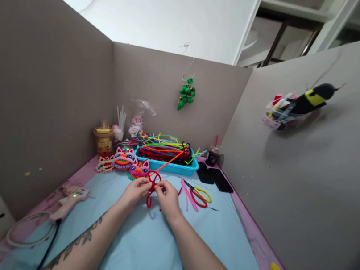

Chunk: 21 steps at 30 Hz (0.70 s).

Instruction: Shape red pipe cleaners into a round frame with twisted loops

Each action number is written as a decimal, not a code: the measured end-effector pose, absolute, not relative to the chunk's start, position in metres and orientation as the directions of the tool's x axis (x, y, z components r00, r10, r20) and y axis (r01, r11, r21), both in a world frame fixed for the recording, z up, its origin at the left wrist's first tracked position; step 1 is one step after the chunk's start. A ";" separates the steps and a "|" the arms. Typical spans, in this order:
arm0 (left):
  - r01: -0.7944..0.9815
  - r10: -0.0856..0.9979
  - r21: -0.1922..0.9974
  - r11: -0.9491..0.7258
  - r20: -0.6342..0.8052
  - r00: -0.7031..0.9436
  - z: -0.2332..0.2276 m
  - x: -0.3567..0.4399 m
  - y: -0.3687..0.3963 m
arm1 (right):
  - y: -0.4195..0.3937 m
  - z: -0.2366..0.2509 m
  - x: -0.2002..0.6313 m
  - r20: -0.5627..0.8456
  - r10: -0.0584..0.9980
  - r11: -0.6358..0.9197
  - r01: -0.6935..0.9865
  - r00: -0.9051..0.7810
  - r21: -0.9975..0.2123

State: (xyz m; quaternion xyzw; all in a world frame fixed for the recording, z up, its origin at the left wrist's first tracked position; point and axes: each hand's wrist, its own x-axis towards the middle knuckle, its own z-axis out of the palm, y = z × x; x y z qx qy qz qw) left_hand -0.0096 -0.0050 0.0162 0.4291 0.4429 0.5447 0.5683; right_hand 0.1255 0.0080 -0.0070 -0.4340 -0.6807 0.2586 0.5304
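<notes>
A red fuzzy pipe-cleaner piece bent into a ring with crossing loops [153, 180] is held just above the middle of the table, between both hands. It looks very light, soft on the surface and wire-stiff inside, so it should keep whatever bend it is given and would deform under a hard squeeze. The best hold seems to be at the crossing near its lower edge, where the strands meet. The left hand [134, 192] pinches it there from the left, fingers closed on the wire. The right hand [167, 198] pinches it from the right in the same way.

Under the hands lies a pale blue cloth mat [150, 243] over a pink tabletop [252, 240]. Red-and-yellow-handled scissors [200, 195] and loose pink pipe cleaners [187, 195] lie just right of the hands. Behind stands a blue plastic tray of mixed coloured pipe cleaners [168, 153], with small fuzzy lion-head figures [124, 160] to its left. A pink glue gun [70, 200] rests near the left edge. Grey cardboard walls [35, 109] enclose the desk; a green pipe-cleaner ornament [186, 94] hangs on the back wall.
</notes>
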 end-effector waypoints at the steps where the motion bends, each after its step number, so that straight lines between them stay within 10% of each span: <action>1: -0.240 0.999 0.970 0.037 -0.035 0.010 0.016 -0.009 -0.005 | 0.008 -0.007 0.125 0.500 0.864 0.492 0.314 -0.058 -0.812; 21: -0.510 0.995 0.858 0.058 -0.090 -0.040 0.011 -0.013 0.003 | 0.010 -0.003 0.129 0.536 0.843 0.497 0.310 0.050 -0.811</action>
